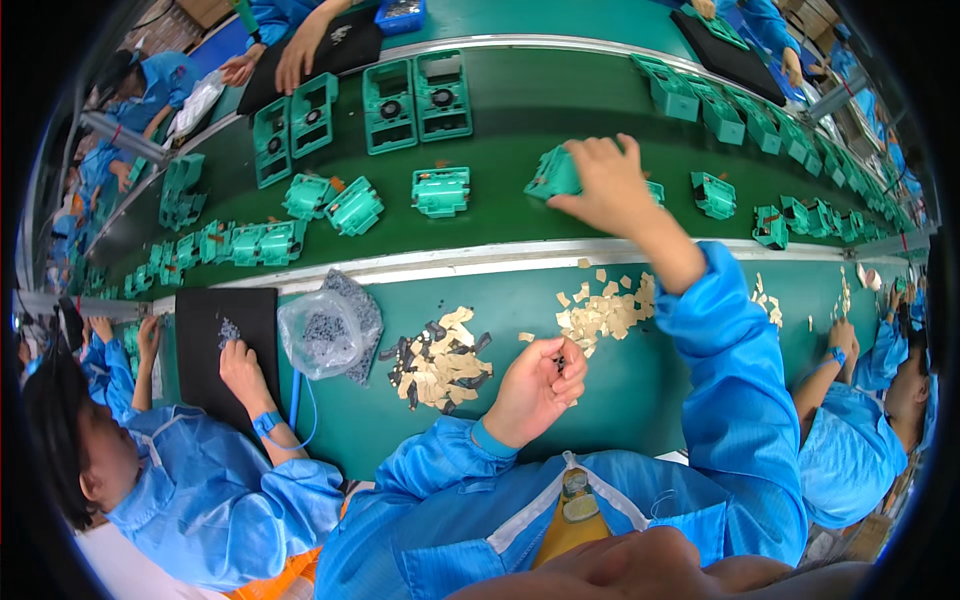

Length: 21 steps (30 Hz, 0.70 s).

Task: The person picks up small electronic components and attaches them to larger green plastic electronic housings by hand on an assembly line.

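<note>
My right hand [612,190] reaches out over the green conveyor belt, its fingers and thumb closed on a green plastic housing [553,174], which is tilted. Its far side shows; the hand covers the rest. My left hand [540,388] is palm up above the near work surface, with curled fingers around a few small black parts [560,364]. Just beyond it lies a loose pile of cream-coloured flat pieces [608,312]. To its left is a mixed heap of cream and black pieces [440,362].
More green housings [440,191] stand along the belt, with larger green trays [443,95] behind them. A bag of small grey parts [325,335] lies beside a black mat [200,340]. Co-workers sit left and right; another person's hand [300,55] is across the belt.
</note>
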{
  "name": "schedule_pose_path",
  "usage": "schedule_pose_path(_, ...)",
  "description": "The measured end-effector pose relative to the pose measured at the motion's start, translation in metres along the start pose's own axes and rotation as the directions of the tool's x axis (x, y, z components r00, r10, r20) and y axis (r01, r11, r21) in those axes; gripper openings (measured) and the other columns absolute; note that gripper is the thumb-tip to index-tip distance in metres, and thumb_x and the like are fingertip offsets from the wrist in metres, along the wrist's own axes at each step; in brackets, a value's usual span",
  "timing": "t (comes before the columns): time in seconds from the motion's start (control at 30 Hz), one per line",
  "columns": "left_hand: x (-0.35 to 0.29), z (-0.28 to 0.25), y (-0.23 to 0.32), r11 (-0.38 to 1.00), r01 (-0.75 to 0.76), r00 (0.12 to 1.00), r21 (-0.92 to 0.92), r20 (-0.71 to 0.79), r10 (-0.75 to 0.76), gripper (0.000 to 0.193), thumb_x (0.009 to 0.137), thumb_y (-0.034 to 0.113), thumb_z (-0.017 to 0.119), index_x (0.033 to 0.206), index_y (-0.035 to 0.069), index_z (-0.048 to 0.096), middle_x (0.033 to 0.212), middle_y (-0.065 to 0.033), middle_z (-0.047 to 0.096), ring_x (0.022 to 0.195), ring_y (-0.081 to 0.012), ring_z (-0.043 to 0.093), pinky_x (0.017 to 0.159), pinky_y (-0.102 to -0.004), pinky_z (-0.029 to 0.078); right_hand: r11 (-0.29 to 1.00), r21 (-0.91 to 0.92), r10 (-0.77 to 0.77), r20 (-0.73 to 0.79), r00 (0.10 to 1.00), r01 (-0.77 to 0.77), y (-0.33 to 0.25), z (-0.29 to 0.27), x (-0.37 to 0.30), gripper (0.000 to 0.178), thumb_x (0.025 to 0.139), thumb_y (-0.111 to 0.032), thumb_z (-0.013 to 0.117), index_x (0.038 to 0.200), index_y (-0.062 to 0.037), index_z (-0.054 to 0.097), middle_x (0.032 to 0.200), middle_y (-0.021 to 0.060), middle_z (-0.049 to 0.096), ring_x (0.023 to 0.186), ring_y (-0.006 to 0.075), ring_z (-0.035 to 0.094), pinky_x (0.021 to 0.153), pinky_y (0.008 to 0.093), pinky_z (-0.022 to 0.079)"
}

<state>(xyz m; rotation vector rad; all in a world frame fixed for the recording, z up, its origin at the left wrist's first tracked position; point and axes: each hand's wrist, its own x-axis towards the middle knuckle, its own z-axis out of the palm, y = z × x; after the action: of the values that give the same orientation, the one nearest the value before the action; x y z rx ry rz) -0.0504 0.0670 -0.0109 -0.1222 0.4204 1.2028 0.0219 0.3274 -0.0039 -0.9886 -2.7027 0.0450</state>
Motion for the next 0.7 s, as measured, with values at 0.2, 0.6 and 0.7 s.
schedule_pose_path(0.2,0.004,-0.002,0.000,0.999,0.038,0.999,0.006,-0.011,-0.038,0.028,0.102,0.024,0.040,0.083,0.007,0.050,0.074,-0.0013,0.043,0.061,-0.0098,0.037,0.055,-0.0233,0.034,0.985,-0.083,0.126,-0.247,0.961,-0.150,-0.028,0.012,-0.043,0.069,0.072,-0.057,0.078,0.110,-0.0016,0.062,0.102,0.0150,0.058,0.104,0.0323,0.054,0.106,0.0577,0.031)
schedule_pose_path(0.6,0.009,0.005,-0.010,1.000,-0.011,1.000,-0.003,-0.017,0.011,0.028,0.103,0.024,0.045,0.081,0.008,0.052,0.072,-0.0006,0.043,0.060,-0.0082,0.036,0.051,-0.0224,0.033,0.662,0.334,0.747,-0.210,0.631,-0.671,0.168,0.023,-0.123,0.082,0.081,-0.046,0.078,0.135,0.0074,0.047,0.128,0.0310,0.056,0.118,0.0446,0.055,0.099,0.0479,0.045)
schedule_pose_path(0.7,0.008,0.006,-0.008,1.000,-0.028,0.998,-0.007,-0.049,0.028,0.028,0.102,0.024,0.045,0.081,0.008,0.052,0.072,-0.0008,0.043,0.060,-0.0088,0.037,0.051,-0.0222,0.034,0.695,0.480,0.661,-0.132,0.739,-0.536,0.152,0.016,-0.117,0.088,0.081,-0.044,0.079,0.140,0.0100,0.042,0.134,0.0315,0.054,0.126,0.0408,0.053,0.105,0.0444,0.042)
